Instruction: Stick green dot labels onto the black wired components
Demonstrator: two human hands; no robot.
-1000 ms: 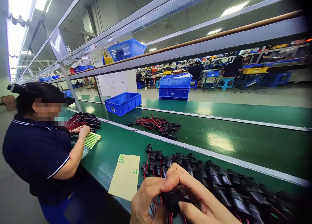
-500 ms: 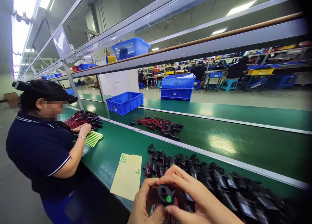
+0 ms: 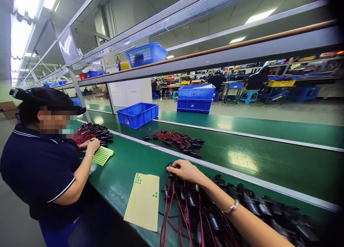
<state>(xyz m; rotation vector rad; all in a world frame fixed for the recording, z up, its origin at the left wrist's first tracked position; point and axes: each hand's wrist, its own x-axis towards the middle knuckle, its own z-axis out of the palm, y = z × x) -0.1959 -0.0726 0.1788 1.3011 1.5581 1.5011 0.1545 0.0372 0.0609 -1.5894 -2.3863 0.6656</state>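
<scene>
Your right hand (image 3: pixel 185 171) presses fingers closed on a black connector (image 3: pixel 170 166) at the pile's (image 3: pixel 228 207) eleven o'clock end; most dots gone from the sticker sheet (image 3: pixel 143 202), few left.

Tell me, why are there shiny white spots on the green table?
Head view: ceiling lights glare off the glossy green conveyor belt; the bright strip lamps at upper left wash out white; straight shelf rails bend from the wide lens; the right edge darkens and blurs.
</scene>
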